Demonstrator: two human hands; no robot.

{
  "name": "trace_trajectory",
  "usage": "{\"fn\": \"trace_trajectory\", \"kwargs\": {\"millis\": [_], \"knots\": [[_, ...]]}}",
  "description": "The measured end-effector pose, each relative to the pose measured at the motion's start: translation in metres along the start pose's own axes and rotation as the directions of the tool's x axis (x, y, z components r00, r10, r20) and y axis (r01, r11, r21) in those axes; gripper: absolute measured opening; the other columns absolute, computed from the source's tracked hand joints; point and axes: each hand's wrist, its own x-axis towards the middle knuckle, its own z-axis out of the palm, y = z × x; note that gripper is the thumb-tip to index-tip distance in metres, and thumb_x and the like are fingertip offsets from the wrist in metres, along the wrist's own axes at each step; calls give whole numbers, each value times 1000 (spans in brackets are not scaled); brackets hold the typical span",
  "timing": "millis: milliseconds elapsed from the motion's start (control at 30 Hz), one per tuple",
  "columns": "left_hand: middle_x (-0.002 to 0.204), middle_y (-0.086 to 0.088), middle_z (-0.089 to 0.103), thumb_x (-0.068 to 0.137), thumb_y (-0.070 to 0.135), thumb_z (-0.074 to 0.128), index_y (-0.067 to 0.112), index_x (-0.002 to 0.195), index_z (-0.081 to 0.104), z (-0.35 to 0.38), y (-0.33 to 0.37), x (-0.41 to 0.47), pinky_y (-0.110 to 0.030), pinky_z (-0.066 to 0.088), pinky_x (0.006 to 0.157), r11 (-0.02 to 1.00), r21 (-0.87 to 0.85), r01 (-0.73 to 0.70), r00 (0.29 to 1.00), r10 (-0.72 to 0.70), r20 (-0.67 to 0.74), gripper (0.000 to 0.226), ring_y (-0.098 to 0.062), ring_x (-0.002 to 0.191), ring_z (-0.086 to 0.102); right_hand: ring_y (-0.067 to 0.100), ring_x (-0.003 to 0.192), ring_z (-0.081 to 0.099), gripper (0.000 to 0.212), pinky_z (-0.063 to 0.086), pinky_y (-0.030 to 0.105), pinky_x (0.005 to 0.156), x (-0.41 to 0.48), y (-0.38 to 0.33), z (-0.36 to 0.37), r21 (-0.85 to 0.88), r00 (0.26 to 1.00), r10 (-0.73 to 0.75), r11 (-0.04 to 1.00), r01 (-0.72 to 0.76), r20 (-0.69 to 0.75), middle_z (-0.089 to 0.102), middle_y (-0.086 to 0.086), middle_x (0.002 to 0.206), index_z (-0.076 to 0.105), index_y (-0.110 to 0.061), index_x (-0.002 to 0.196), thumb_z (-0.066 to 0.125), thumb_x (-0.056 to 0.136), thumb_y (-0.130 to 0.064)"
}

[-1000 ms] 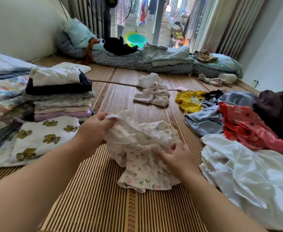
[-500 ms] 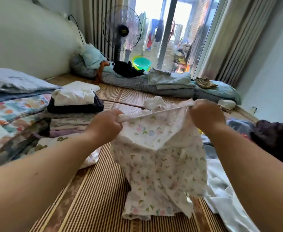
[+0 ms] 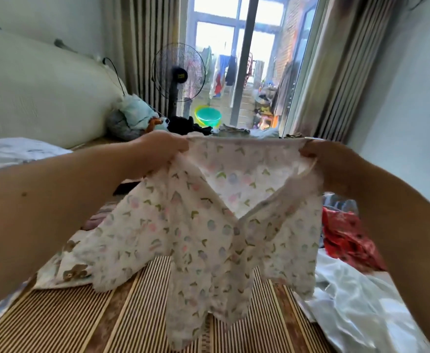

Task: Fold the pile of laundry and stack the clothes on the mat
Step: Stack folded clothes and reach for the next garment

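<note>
Striped woven mat [image 3: 137, 317], ridged, stiff: hanging hem may snag or bunch when floral garment [image 3: 208, 225] is lowered. Garment thin, crinkled, limp; held aloft above mat, top edge stretched between left hand [image 3: 157, 154] and right hand [image 3: 328, 161], fingers curled and pinching each corner. Slip from either grip likely twists it. White satin sheet [image 3: 356, 307] at right, slippery; red garment [image 3: 346, 238] beyond.

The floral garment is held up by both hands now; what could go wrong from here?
1. The floral garment hangs uneven, its front flap crossed over; laid down so, it may fold with creases.
2. The left hand and right hand grip only the top edge, which could slip.
3. Its hem may land on the white satin cloth beside it.
</note>
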Motion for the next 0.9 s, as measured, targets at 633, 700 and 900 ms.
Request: {"fn": "trace_trajectory", "kwargs": {"millis": [633,700,900], "knots": [[94,-13,72,81,12,59,15,99,69,51,-140,89,-45,60,74,864,477,162,929,-297,221,21,-31,88,71,25,85,72,43,59,34,64,92,178,4,-173,919,350,931,-321,182,72,10,102,63,-18,119,78,78,-18],[92,-7,69,84,22,58,17,93,68,71,-172,110,-39,57,70,762,640,98,940,-282,192,14,-26,84,67,18,79,69,39,54,23,59,116,217,22,-383,953,295,890,-249,65,70,3,94,66,-16,114,79,79,-24],[100,-2,60,85,32,59,24,107,57,102,-248,132,-31,45,61,545,839,4,968,-213,134,23,-19,82,57,25,103,61,49,47,30,79,135,288,56,-720,984,176,681,-132,-14,65,8,117,62,-16,121,73,82,-42]]}}
